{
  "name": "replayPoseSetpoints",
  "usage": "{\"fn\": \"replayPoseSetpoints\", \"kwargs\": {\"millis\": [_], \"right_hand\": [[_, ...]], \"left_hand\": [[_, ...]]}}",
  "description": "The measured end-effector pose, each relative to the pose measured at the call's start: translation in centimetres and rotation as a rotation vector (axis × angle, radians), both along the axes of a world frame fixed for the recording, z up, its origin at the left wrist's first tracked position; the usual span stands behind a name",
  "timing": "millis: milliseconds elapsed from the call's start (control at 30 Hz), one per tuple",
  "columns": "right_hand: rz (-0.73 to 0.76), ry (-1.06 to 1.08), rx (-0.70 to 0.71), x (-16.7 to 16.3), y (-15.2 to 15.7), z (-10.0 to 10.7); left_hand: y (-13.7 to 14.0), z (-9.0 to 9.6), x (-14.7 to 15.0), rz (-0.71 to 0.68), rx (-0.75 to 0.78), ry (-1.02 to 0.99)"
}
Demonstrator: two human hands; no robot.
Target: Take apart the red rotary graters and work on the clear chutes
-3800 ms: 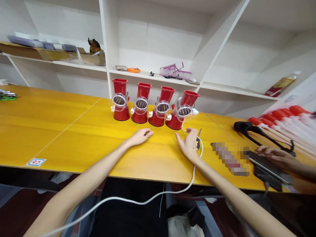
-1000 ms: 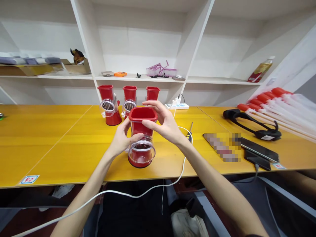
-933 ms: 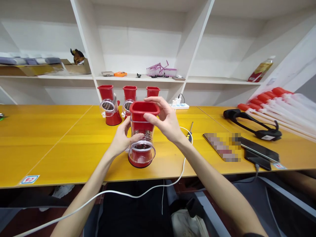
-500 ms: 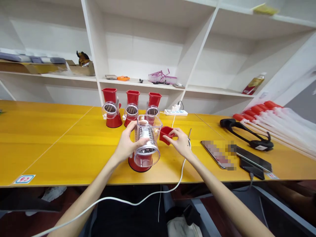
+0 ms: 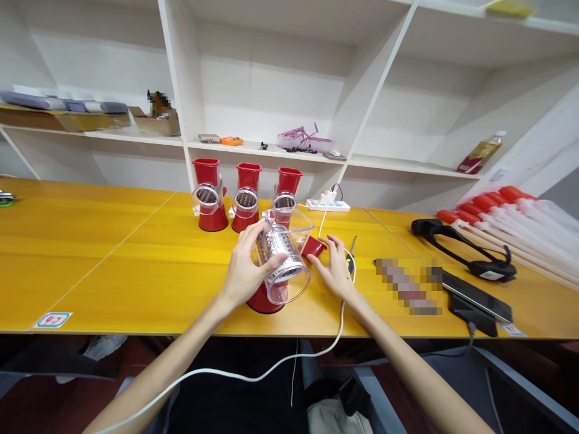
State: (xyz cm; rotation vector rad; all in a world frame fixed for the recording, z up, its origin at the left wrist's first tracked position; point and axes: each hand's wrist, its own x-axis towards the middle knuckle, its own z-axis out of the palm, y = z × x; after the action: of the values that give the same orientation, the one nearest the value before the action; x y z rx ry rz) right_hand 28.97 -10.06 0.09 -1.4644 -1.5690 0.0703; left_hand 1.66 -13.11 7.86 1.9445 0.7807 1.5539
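My left hand (image 5: 250,265) is wrapped round a clear plastic housing (image 5: 289,288) with a perforated metal grater drum (image 5: 279,250) inside, tilted to the right. Below it shows the red base (image 5: 266,299) of a rotary grater on the table; whether housing and base are joined, I cannot tell. To the right, my right hand (image 5: 335,268) has its thumb and fingers apart beside a small red plastic piece (image 5: 313,246), partly seen through the clear housing. Its fingertips are at the piece's edge; contact is unclear.
Behind stand three red rotary graters, left (image 5: 212,214), middle (image 5: 245,211) and right (image 5: 289,181). A power strip (image 5: 335,205), a screwdriver-like tool (image 5: 351,259) and a white cable (image 5: 342,325) lie near my right hand. Farther right are a black headset (image 5: 465,247) and phones (image 5: 474,292).
The clear housing has tipped further to the right in my left hand. My right hand's fingers have spread from their pinch on the red piece, which now sits lower and tilted.
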Motion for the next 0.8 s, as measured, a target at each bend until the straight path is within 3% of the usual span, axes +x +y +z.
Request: {"fn": "replayPoseSetpoints", "kwargs": {"millis": [100, 233, 367, 433, 600, 700, 800], "right_hand": [[0.03, 0.029, 0.096, -1.3, -2.2, 1.5], [0.193, 0.073, 0.163, -4.5, -5.4, 4.1], [0.37, 0.301, 0.139, -7.2, -6.6, 5.4], [0.404, 0.372, 0.085, -7.7, -6.4, 5.1], [0.498, 0.294, -0.054, -7.6, -6.0, 3.2], [0.497, 0.264, -0.052, -7.8, -6.2, 1.8], [0.487, 0.115, 0.039, -8.4, -6.8, 0.5]], "left_hand": [[0.3, -1.8, -1.6, 0.028, 0.019, -0.042], [1.7, -4.2, -4.7, 0.188, -0.116, -0.066], [2.9, -4.5, -6.4, 0.17, -0.183, -0.017], [2.7, -4.3, -6.2, 0.087, -0.208, 0.058], [1.1, -5.0, -5.1, -0.132, -0.279, 0.243], [0.8, -5.9, -4.6, -0.149, -0.306, 0.274], [0.8, -6.4, -4.0, -0.104, -0.325, 0.285]]}}
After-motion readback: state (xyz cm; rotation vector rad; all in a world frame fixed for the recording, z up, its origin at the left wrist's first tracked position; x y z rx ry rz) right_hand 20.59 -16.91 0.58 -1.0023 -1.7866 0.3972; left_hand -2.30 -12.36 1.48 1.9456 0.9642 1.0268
